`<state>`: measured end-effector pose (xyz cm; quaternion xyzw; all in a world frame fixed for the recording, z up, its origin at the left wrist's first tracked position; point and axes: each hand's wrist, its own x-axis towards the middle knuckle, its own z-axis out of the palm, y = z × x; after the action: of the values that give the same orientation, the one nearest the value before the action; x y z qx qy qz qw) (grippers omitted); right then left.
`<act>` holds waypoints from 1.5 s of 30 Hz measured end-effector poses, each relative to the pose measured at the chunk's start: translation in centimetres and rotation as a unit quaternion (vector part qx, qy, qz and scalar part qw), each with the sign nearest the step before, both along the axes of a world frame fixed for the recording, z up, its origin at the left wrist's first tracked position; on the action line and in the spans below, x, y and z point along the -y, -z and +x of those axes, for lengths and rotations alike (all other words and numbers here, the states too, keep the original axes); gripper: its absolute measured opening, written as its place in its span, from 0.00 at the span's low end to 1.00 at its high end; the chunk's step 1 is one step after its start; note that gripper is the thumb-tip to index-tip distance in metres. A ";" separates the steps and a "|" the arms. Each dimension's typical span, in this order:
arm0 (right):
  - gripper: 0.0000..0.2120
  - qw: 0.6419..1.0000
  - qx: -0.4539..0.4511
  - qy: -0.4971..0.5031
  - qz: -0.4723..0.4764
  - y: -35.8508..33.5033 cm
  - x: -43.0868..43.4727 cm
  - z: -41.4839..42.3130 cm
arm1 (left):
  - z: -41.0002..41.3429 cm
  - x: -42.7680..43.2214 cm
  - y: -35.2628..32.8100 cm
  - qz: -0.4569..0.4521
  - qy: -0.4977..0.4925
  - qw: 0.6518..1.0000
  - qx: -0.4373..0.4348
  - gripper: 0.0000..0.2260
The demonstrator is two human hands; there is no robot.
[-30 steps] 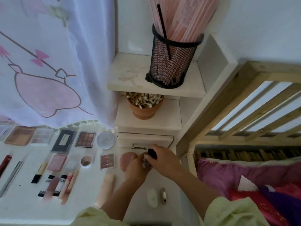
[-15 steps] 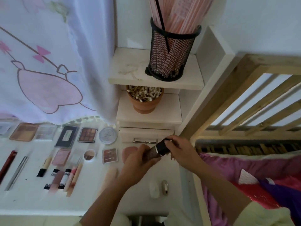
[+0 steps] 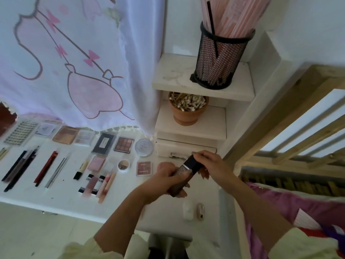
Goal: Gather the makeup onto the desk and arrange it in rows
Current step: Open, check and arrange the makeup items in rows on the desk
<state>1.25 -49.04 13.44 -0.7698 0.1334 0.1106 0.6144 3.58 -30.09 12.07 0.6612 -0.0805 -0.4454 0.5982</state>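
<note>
I hold a brown foundation bottle with a black cap above the white desk. My left hand wraps the bottle's body. My right hand pinches the black cap at the top end. On the desk to the left, makeup lies in rows: palettes and a round compact along the back, pencils and lip tubes in front, a small pink blush just left of my left hand.
A closed small drawer sits behind my hands, under shelves with a clay pot of cotton swabs and a black mesh cup. Two small oval items lie near the desk's front edge. A wooden bed frame stands right.
My hands have lifted the bottle from low over the desk and tilted it; the left hand now grips its body while the right holds the cap. The view shifted left.
</note>
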 end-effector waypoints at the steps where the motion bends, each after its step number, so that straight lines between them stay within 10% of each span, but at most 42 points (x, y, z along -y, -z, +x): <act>1: 0.12 1.000 0.000 -0.013 0.005 0.0 -0.2 -0.1 | -0.1 -0.3 -0.3 -0.023 -0.004 0.999 -0.049 0.19; 10: 0.20 0.998 -0.018 -0.044 0.030 0.3 -1.0 -0.3 | -0.9 -0.6 -0.1 -0.109 -0.039 0.963 -0.245 0.24; 45: 0.14 0.998 0.003 -0.057 0.036 -0.4 -0.2 0.1 | -0.4 -0.2 -1.1 -0.114 -0.013 0.970 -0.215 0.23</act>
<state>1.35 -48.82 13.82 -0.7540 0.0836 0.1475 0.6346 3.22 -29.94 13.13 0.4782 0.0080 -0.5571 0.6789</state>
